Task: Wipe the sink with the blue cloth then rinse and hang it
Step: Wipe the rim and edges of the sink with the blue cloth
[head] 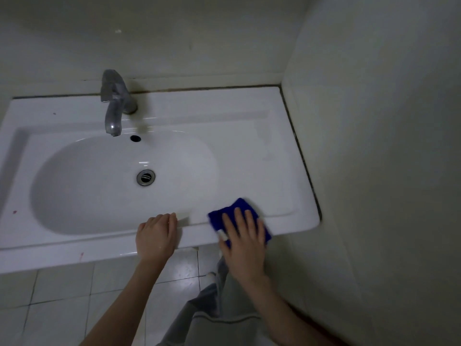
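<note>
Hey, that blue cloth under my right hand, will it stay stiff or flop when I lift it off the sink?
The blue cloth looks soft and fuzzy, flattened under the right hand, so it will probably droop. It likely slides easily on the glossy sink rim.

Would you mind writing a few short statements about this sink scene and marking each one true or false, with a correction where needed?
1. The right hand presses flat on the blue cloth at the sink's front right edge. True.
2. The left hand is turning the faucet. False: it rests on the front rim of the sink, far from the faucet.
3. Water is running from the faucet. False: no stream shows below the spout.
4. The drain is uncovered, with nothing lying in the basin. True.
5. The blue cloth is hanging on the wall. False: it lies on the sink under the right hand.
</note>
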